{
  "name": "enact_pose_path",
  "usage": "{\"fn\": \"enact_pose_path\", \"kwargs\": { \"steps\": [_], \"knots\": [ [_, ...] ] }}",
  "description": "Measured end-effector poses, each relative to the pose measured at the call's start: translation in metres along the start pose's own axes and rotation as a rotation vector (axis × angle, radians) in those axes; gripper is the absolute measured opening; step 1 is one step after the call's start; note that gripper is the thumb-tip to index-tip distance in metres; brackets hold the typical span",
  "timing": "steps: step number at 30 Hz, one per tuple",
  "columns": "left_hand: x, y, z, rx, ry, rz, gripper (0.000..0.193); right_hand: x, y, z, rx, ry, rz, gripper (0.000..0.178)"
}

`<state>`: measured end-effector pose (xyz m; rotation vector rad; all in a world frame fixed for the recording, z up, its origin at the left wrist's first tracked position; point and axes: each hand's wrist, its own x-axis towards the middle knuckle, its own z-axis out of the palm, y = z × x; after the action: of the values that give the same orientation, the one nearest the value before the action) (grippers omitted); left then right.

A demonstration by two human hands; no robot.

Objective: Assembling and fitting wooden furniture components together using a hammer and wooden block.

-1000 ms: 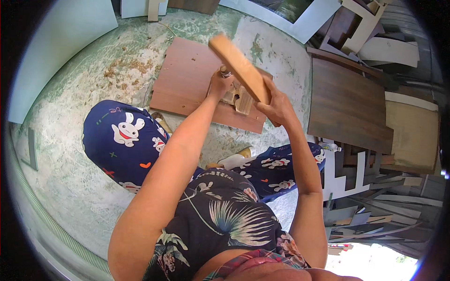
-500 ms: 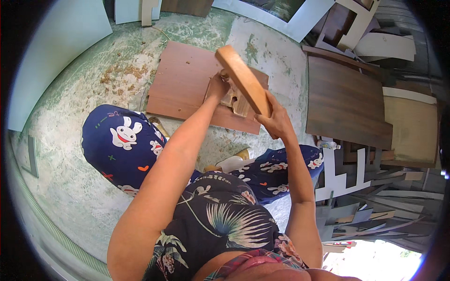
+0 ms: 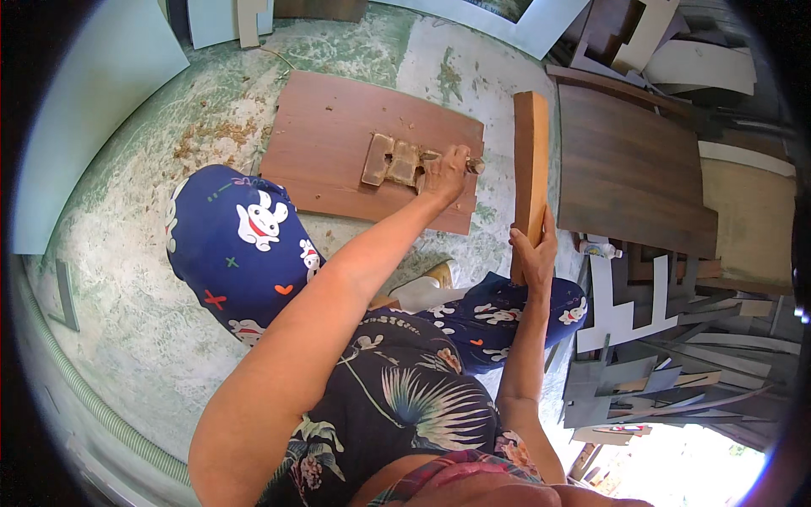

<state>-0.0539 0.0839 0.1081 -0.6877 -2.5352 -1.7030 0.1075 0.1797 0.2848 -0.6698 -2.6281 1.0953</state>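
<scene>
My left hand [image 3: 446, 175] is closed around a chisel [image 3: 475, 166], whose rounded butt end shows on the right of my fist. Its other end points left, toward a worn wooden piece [image 3: 379, 160] with dark notches and holes cut in it. That piece lies on a reddish-brown board [image 3: 325, 127] on the floor. My right hand [image 3: 536, 252] grips the lower end of a thick wooden bar [image 3: 530, 156], held nearly upright to the right of the board and apart from it.
Wood chips [image 3: 224, 135] litter the concrete floor left of the board. On the right stand a dark brown panel [image 3: 634, 165], a small bottle [image 3: 601, 249] and a heap of offcuts [image 3: 676, 372]. A ribbed hose [image 3: 93, 406] curves along the lower left. My bent knees flank the board.
My left hand has moved right with the chisel, off the notched wooden piece, and the chisel now lies over sideways. The wooden bar has swung right, from a slant over the board to nearly upright.
</scene>
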Motion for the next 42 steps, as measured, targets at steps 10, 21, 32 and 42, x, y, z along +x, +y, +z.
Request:
{"fn": "enact_pose_path", "kwargs": {
  "steps": [10,21,32,42],
  "knots": [
    [0.011,0.03,0.013,0.054,-0.115,-0.066,0.035,-0.024,0.023,-0.01,0.039,0.115,0.171,0.082],
    [0.014,0.019,0.051,0.108,0.037,0.107,0.018,-0.041,0.045,0.018,-0.084,0.009,0.173,0.081],
    [0.017,0.01,0.057,0.118,0.077,0.148,0.02,-0.036,0.031,0.024,-0.071,-0.043,0.203,0.086],
    [0.027,0.017,0.034,0.022,-0.015,0.009,0.029,-0.031,0.006,0.025,-0.052,0.105,0.153,0.086]
  ]
}}
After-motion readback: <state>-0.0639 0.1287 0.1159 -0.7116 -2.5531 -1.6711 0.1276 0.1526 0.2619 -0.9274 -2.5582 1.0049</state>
